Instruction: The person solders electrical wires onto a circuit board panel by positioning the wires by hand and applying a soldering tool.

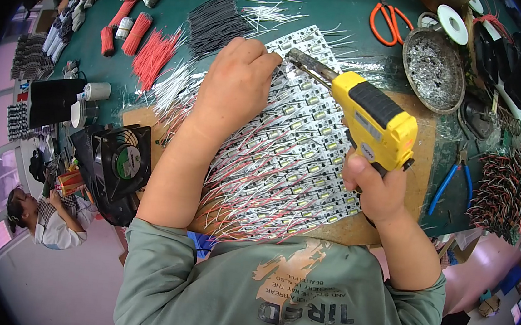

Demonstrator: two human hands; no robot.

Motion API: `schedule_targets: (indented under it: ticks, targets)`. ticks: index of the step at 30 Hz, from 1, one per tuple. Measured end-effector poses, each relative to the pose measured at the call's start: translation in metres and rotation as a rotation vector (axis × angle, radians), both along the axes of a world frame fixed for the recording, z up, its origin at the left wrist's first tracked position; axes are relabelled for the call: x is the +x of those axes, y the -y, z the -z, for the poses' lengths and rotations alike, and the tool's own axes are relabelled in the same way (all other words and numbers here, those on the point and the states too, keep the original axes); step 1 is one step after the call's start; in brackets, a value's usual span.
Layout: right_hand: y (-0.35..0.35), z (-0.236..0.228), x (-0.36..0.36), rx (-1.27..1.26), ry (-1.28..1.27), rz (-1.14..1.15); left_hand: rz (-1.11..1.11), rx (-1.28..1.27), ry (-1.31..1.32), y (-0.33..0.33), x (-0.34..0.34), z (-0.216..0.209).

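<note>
My right hand grips a yellow and black soldering gun by its handle, with the tip pointing up and left over the board panel. My left hand is closed, its fingertips pinched close to the gun's tip. Whatever those fingers hold is too small to make out. Beneath both hands lies a white panel of small circuit boards, set with rows of yellowish components. Thin red and white wires fan out from its left side toward me.
A brown work board supports the panel on a green table. Black, red and white wires lie in piles beyond my left arm. A fan stands left. At right are a metal bowl, orange-handled scissors and blue-handled pliers.
</note>
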State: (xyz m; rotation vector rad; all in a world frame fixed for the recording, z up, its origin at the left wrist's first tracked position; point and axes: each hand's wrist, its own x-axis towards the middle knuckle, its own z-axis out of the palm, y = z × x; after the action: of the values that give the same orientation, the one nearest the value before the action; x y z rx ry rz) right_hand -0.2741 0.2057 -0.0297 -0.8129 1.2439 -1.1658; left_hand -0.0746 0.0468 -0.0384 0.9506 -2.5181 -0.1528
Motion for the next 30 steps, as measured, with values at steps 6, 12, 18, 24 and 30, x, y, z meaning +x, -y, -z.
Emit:
schedule_targets:
  ticks: [6, 12, 18, 24, 30]
  targets:
    - [-0.003, 0.001, -0.006, -0.014, 0.099, 0.015, -0.002, 0.000, 0.008, 0.000, 0.000, 0.000]
    - [-0.013, -0.007, -0.008, -0.027, 0.207, -0.010, 0.001, -0.066, 0.018, 0.000, 0.000, 0.000]
    - [-0.022, -0.011, -0.006, -0.041, 0.284, 0.038, 0.016, -0.123, -0.040, -0.005, -0.001, -0.006]
    - [-0.032, -0.008, -0.012, 0.067, 0.192, 0.009, 0.067, -0.004, -0.016, -0.014, -0.003, -0.009]
    - [-0.030, -0.009, -0.009, 0.079, 0.113, -0.004, 0.043, 0.020, 0.008, -0.015, -0.004, -0.009]
